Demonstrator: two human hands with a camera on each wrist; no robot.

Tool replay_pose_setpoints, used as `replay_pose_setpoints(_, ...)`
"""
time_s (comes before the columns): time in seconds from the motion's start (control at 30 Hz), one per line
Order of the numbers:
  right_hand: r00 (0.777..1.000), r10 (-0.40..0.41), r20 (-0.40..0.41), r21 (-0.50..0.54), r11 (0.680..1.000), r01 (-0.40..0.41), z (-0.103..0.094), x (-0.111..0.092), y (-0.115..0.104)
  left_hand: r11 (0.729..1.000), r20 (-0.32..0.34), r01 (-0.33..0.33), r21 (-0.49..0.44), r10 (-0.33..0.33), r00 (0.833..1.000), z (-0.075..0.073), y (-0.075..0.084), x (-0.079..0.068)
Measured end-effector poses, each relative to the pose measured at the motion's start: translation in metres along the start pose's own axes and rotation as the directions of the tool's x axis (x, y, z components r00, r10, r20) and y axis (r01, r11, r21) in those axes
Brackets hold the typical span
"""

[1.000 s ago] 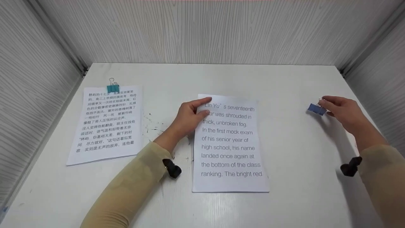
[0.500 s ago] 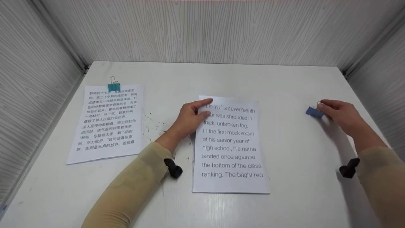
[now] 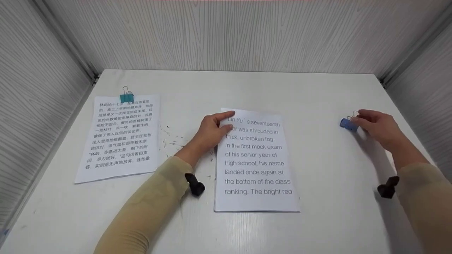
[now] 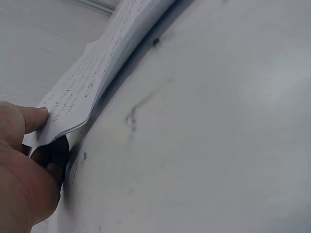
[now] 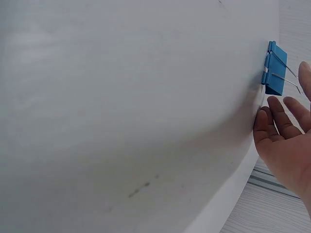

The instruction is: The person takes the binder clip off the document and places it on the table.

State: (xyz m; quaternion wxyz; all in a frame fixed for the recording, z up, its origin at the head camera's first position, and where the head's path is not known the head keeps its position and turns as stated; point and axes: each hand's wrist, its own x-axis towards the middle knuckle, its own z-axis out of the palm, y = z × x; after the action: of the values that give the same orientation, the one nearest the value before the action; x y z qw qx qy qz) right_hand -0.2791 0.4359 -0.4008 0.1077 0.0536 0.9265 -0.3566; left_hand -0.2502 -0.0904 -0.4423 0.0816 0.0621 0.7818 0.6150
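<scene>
Nearest, the left sleeve (image 3: pixel 141 208) and right sleeve (image 3: pixel 425 197) reach in over the white table (image 3: pixel 328 176), each with a black device (image 3: pixel 195 186) at the cuff. Between the arms lies a stack of paper printed in English (image 3: pixel 256 155), in the same place as a second ago. The left hand (image 3: pixel 210 131) holds its grip at the stack's upper left edge; the left wrist view shows a digit on top of the sheets and others beneath, pinching the slightly lifted edge.

Off to the right is the blue binder clip (image 3: pixel 349 124), well apart from the stack. A second ago fingertips held it by its wire; now it sits slightly farther left, turned, with the wire handles (image 5: pixel 286 79) showing clear. The right hand (image 3: pixel 379 128) is just beside it, thumb and fingers parted around the handle ends rather than pinching.

Farther back on the left, the Chinese-printed stack (image 3: pixel 118 137) stays put, a teal clip (image 3: pixel 126 98) on its top edge. Behind rises the wood-grain wall (image 3: pixel 226 35).
</scene>
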Motion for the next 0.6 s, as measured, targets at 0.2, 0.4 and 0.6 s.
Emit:
replay_pose_setpoints(0.2, 0.993, -0.048, -0.109, -0.022, 0.999, 0.046, -0.004, -0.012, -0.009, 0.996, 0.006, 0.021, 0.087, -0.021, 1.000, 0.002, 0.002, 0.002)
replay_pose_setpoints(0.4, 0.960, -0.199, -0.198, -0.102, 0.978, 0.182, 0.001, -0.027, -0.040, 0.988, 0.002, 0.015, 0.157, -0.016, 1.000, 0.002, 0.007, 0.002)
replay_pose_setpoints(0.6, 0.922, -0.337, -0.191, -0.167, 0.937, 0.308, 0.023, -0.049, -0.075, 0.961, -0.012, 0.002, 0.275, 0.001, 1.000, 0.001, 0.014, 0.000)
